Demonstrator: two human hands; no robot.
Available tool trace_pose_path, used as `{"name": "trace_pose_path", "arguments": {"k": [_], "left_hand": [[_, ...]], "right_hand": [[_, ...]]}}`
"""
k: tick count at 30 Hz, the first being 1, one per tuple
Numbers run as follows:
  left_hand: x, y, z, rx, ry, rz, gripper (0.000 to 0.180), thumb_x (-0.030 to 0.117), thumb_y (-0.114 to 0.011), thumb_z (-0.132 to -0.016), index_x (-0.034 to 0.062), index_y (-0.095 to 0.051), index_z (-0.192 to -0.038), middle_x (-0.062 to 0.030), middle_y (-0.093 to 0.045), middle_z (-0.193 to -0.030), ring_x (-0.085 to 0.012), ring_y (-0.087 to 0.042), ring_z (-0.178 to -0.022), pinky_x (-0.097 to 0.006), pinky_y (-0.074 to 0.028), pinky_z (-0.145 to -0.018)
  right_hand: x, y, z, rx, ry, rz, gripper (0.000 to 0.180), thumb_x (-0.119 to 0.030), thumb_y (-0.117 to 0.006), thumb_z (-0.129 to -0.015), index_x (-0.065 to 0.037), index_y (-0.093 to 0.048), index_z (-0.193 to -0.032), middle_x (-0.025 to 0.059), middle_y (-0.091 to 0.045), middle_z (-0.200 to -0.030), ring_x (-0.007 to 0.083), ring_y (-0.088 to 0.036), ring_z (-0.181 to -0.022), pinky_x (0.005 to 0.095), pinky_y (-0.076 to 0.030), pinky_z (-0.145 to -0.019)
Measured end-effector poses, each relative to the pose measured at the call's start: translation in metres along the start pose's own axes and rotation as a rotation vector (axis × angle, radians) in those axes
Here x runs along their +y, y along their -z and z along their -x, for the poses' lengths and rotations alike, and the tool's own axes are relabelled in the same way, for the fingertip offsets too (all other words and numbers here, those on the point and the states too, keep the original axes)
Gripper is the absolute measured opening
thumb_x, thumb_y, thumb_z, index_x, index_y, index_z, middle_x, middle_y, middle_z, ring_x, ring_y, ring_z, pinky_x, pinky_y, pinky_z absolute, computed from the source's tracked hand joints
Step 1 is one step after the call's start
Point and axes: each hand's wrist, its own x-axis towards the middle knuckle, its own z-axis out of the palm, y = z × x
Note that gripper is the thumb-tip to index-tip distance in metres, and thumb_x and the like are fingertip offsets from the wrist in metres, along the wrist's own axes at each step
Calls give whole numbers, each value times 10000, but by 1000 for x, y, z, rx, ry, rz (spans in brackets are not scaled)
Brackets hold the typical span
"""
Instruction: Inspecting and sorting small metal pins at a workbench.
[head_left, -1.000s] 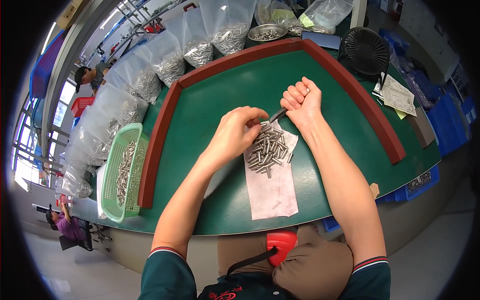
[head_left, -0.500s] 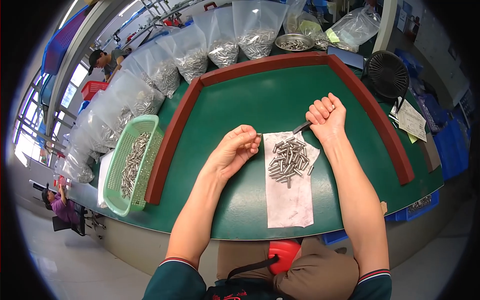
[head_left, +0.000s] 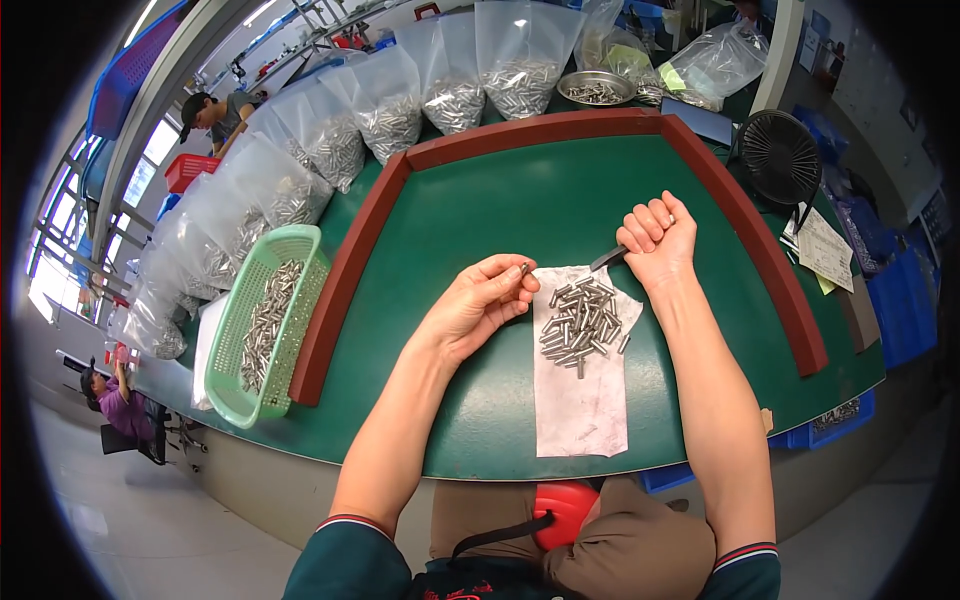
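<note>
My left hand (head_left: 487, 303) pinches one small metal pin (head_left: 525, 268) between thumb and fingertips, just off the upper left corner of a pale, stained cloth (head_left: 582, 415). On that cloth lies a heap of short silvery metal pins (head_left: 582, 325). My right hand (head_left: 660, 238) is closed around a dark, flat-bladed tool (head_left: 608, 258), perhaps a file or a knife; its handle is hidden in the fist. The blade points down and left toward the cloth's upper edge, apart from the pin in my left hand.
A dark red raised border (head_left: 540, 130) frames the green tabletop (head_left: 480, 210). Left of it stands a green basket (head_left: 232, 400) of pins. Pin-filled clear bags (head_left: 390, 120) and a metal bowl (head_left: 597, 90) line the back; a black fan (head_left: 780, 155) sits right. Two people work farther left.
My left hand's fingers have shifted around the pin, which now shows less between the fingertips. The right hand keeps its grip on the tool. The whole view has shifted slightly.
</note>
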Motion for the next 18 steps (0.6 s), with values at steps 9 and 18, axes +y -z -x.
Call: {"name": "trace_pose_path", "arguments": {"k": [9,18], "left_hand": [[0,-13,0,116,-81,-315,285,305,-489,-890,31,-541,-828,-19,-528,-731,-65,-455,-618,-190,-388,-552],[-23,-33,-11,244,-479,-1343,142,86,-614,-712,-24,-614,-802,-42,-557,-632,-96,-459,-543,-243,-383,-513]], "right_hand": [[0,0,0,-3,3,10,401,-251,-372,-859,-152,-239,-494,-23,-192,-423,104,-149,-359,254,-147,-358],[1,-2,1,-5,2,19,406,-235,-386,-862,-153,-246,-490,-27,-183,-427,102,-150,-365,248,-156,-357]]}}
